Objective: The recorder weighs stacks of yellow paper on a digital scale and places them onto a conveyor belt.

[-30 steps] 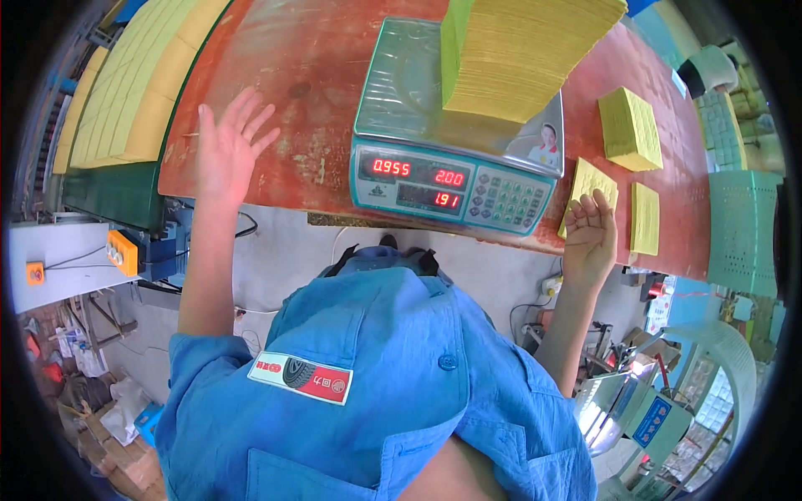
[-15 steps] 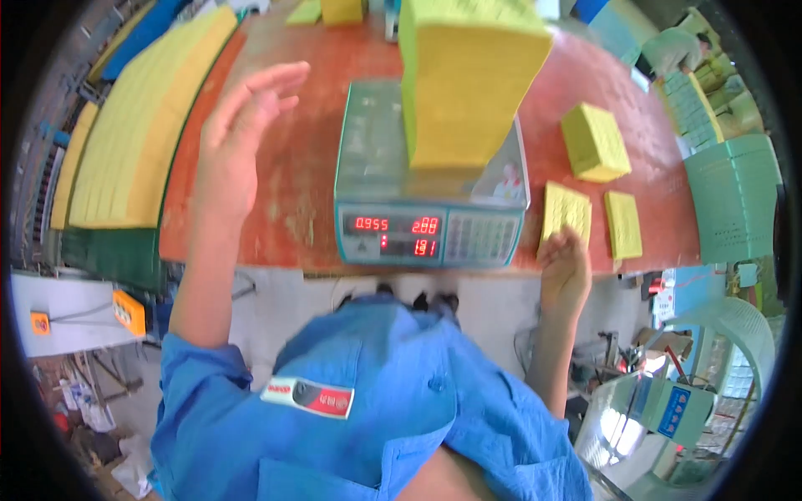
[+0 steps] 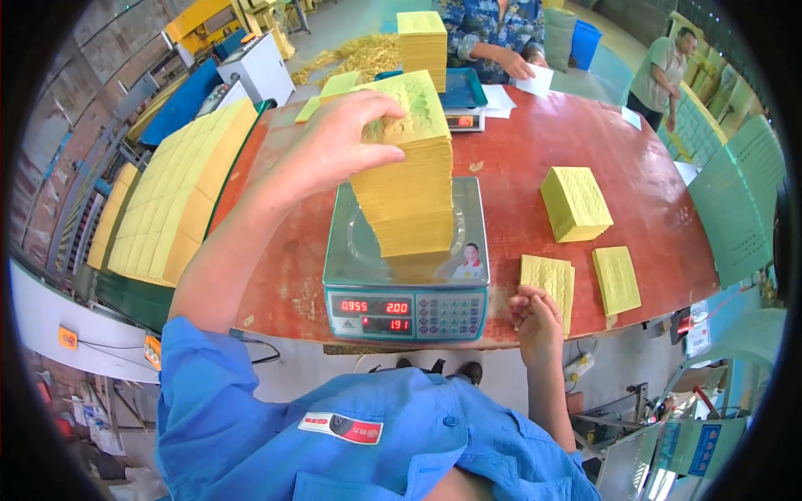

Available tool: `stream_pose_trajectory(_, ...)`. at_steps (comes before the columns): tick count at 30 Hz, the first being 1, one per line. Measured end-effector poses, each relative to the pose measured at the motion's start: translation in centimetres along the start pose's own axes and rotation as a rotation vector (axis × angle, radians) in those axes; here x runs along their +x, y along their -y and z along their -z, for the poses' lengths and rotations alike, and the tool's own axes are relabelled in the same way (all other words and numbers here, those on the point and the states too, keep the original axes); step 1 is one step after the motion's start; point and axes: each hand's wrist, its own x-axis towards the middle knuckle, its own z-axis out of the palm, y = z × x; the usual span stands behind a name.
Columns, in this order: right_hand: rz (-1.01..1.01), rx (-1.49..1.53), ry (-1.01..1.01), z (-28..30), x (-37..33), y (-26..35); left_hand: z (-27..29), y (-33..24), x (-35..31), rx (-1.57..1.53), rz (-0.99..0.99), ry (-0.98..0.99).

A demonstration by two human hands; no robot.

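A tall, leaning stack of yellow embossed paper (image 3: 409,200) stands on the metal pan of a digital scale (image 3: 342,242) with lit red figures. My left hand (image 3: 338,138) reaches over the stack's upper left corner, thumb and fingers wide apart in a curve; whether it touches the paper I cannot tell. Low on the right, my right hand (image 3: 539,321) has its fingers loosely curled at the near left edge of a thin pile of yellow paper (image 3: 547,275). Nothing shows in those fingers. A second thin yellow pile (image 3: 616,280) and a thicker yellow block (image 3: 576,204) lie beyond it.
The red tabletop (image 3: 510,184) carries another scale (image 3: 465,121) with a tall yellow stack (image 3: 422,50) at the far side. A co-worker in camouflage (image 3: 493,33) handles white paper (image 3: 535,81) there. Rows of yellow paper blocks (image 3: 180,200) lie along the left.
My left hand has moved from open space left of the scale to the top of the tall stack. The view has tilted up, showing more of the far side. My right hand stays by the thin pile.
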Motion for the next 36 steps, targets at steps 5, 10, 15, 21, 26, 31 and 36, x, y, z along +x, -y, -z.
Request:
stream_pose_trajectory(5, -0.043, -0.025, -0.024, 2.1, 0.9, 1.2, 0.0, -0.4, 0.9, -0.067, 0.063, 0.018)
stream_pose_trajectory(10, -0.044, 0.004, 0.044, 2.6, 0.8, 2.1, -0.4, -0.5, 0.3, -0.088, 0.055, -0.079)
stream_pose_trajectory(15, -0.122, 0.112, 0.354, -1.1, 1.5, 4.6, -2.1, -5.2, -0.3, 0.268, -0.303, -0.423)
stream_pose_trajectory(21, -0.163, 0.301, 0.437, -3.3, -1.1, 6.6, -10.2, -13.9, -7.3, 0.188, -0.765, 0.001)
stream_pose_trajectory(26, -0.224, -0.052, -0.219, 4.3, -4.5, 4.7, -20.1, -13.1, -8.5, -0.225, -0.587, 0.238)
stream_pose_trajectory(31, -0.108, -0.127, -0.391, 11.4, -6.9, 7.8, -26.9, -13.4, -9.6, -1.156, 0.476, 0.19)
stream_pose_trajectory(36, -0.133, -0.249, -0.259, 10.4, -2.6, 9.1, -32.5, -15.3, -9.1, -1.41, 1.014, 0.132)
